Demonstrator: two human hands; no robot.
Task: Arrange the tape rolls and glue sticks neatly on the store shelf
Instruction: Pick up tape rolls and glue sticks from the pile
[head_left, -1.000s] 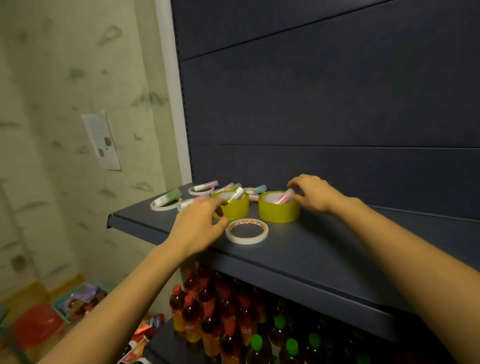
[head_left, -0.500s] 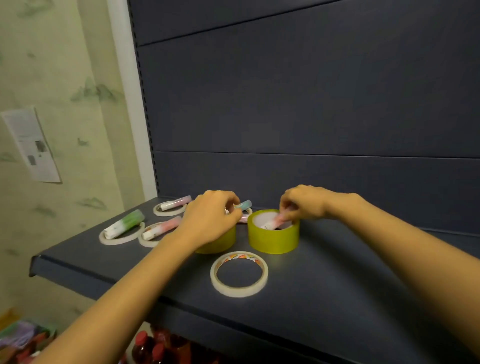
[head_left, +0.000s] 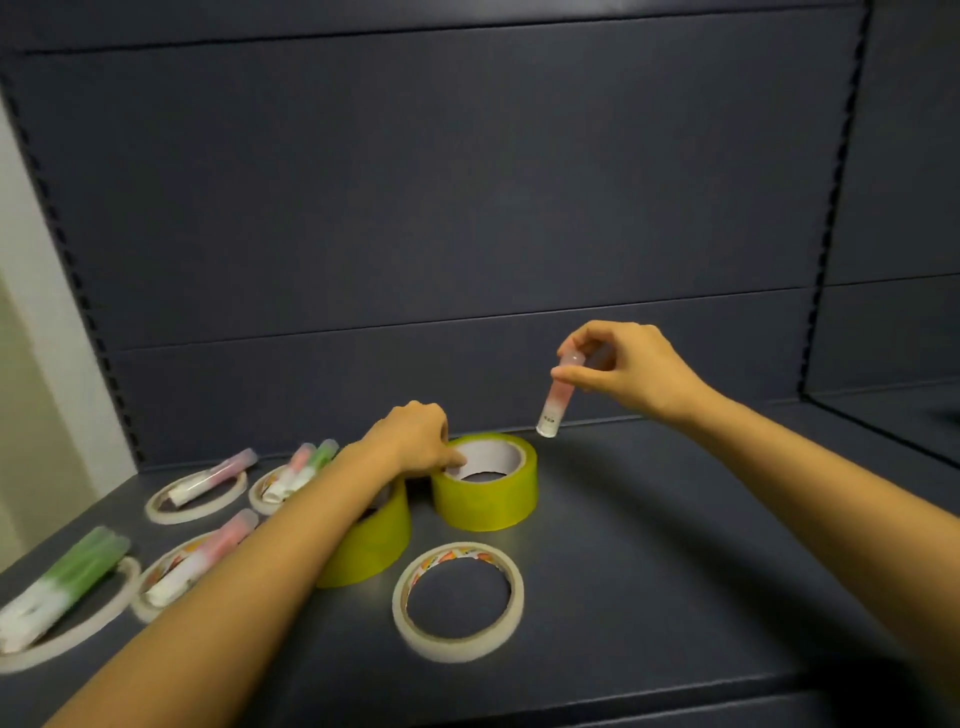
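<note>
My right hand (head_left: 631, 370) pinches a pink glue stick (head_left: 557, 401) by its cap and holds it nearly upright in the air, right of a wide yellow tape roll (head_left: 488, 493). My left hand (head_left: 415, 440) rests with closed fingers on the rim between that roll and a second yellow tape roll (head_left: 371, 543), which my forearm partly hides. A thin cream tape roll (head_left: 457, 600) lies flat in front. To the left, several thin cream rolls carry glue sticks: a green one (head_left: 67, 579), a pink one (head_left: 205, 556), a purple one (head_left: 213, 475) and a pink-and-green pair (head_left: 301, 467).
The dark grey shelf (head_left: 675, 545) runs right with bare surface up to a side panel (head_left: 893, 208). The shelf back wall (head_left: 415, 208) stands close behind the rolls. The front edge (head_left: 623, 712) is near the bottom of the view. A pale wall (head_left: 26, 364) lies left.
My right hand has lifted the pink glue stick out of the right yellow roll and moved it up and right. My left hand has shifted to the rolls' rims. The view has moved closer.
</note>
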